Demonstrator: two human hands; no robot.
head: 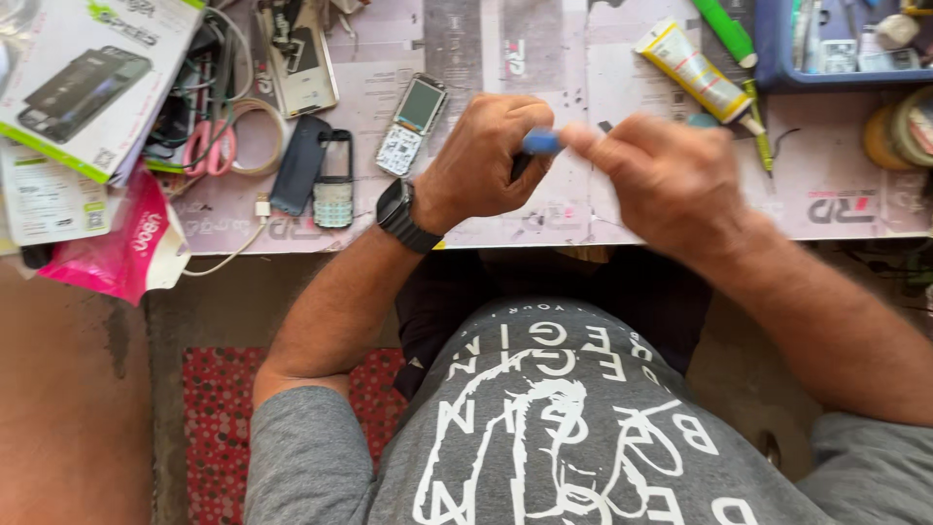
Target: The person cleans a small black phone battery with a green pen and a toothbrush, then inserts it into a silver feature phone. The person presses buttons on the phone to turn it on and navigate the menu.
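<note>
- Left hand (486, 156): centre of the frame, above the near edge of the tabletop (583, 209); fingers curled into a closed fist around a thin dark tool shaft, of which only a short piece shows below the thumb. A black wristwatch (400, 216) sits on this wrist.
- Right hand (671, 175): just right of centre, blurred; its fingers are pinched shut on the small blue piece (541, 143), which lies between the two hands and touches both.
- Blue piece: small and rounded, at the centre of the frame, raised off the tabletop; whether it is the tool's cap or its handle end cannot be told.
- Opened phone (411, 124): upper centre-left, lying flat on the tabletop with its screen and circuit board exposed, near the left hand but apart from it.
- Keypad frame (333, 180) and dark back cover (299, 163): side by side left of the opened phone.
- Pink-handled scissors (208, 148): further left, among cables.
- Boxed-product packaging (92, 83): upper left corner, white with green edge.
- Pink packet (117, 248): left edge, overhanging the tabletop.
- Yellow-and-white glue tube (695, 73): upper right, lying diagonally, nozzle toward lower right.
- Green pen-shaped item (727, 29): just above the tube.
- Blue tray (777, 53): upper right corner, holding small parts.
- Tape rolls (899, 136): right edge.
</note>
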